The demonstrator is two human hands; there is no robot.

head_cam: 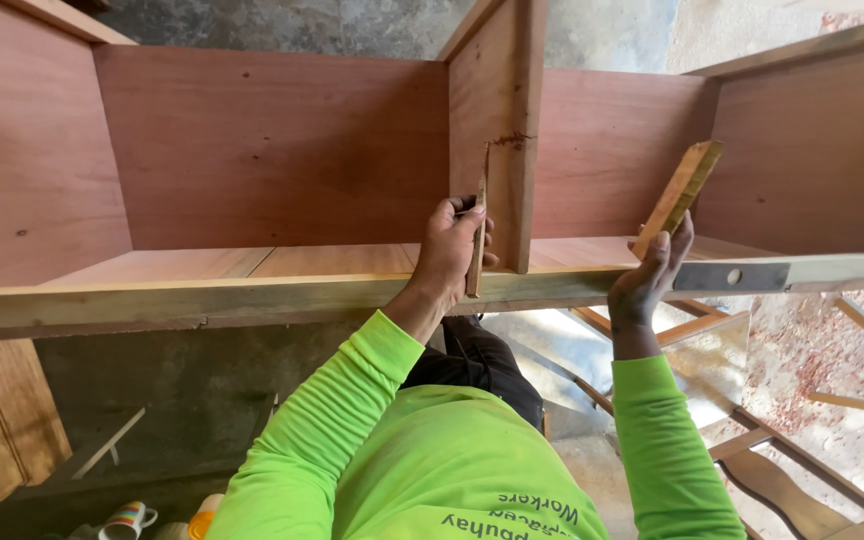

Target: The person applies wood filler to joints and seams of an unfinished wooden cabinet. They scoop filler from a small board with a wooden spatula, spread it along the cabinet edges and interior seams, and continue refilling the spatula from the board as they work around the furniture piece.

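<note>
While gripping a thin wooden strip point(477, 240) against the cabinet divider point(497, 120), left hand point(449, 250) closed at the front rail point(252, 295); right hand point(652, 275) clasping a wood block point(682, 190), open compartment beyond.

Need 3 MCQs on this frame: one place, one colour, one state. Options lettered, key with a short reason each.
1. Where is the thin wood strip in the left hand?
A. Against the upright divider
B. On the floor
C. On the outer left wall

2. What colour are the person's sleeves?
A. Dark blue
B. Neon green
C. White

3. How is the wooden block in the right hand held?
A. Lying flat on the shelf
B. Tilted, its top end leaning right
C. Clamped to the front rail

Key: 1 A, the strip stands along the divider's left face. 2 B, both sleeves are bright green. 3 B, the block slants up from the fingers.
</note>
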